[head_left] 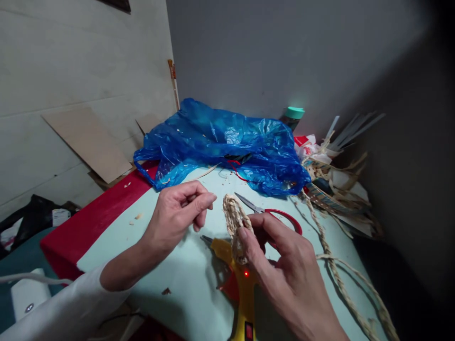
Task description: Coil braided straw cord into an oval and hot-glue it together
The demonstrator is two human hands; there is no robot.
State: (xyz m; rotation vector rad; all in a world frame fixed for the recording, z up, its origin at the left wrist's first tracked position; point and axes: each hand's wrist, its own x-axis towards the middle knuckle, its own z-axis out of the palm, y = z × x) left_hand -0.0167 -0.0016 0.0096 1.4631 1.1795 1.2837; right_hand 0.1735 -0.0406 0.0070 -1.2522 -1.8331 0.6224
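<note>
My right hand [291, 265] pinches a small coiled piece of braided straw rope [232, 213] between thumb and fingers, holding it tilted up above the table. To its left, my left hand [181, 213] is closed, thumb pressed on the curled fingers; whatever they hold, if anything, I cannot make out. It is apart from the coil. Below the coil lies a yellow hot glue gun [245, 298], its red light lit, its nozzle pointing to the upper left. Scissors [284, 215] with red handles lie open just behind my right hand, which partly hides them.
A crumpled blue plastic bag [220, 137] spreads across the back of the pale green tabletop [117, 241]. A long braided rope [327, 251] runs down the right side. Behind it are a pile of straw scraps [334, 184] and clear glue sticks [359, 130]. Cardboard [88, 142] leans at left.
</note>
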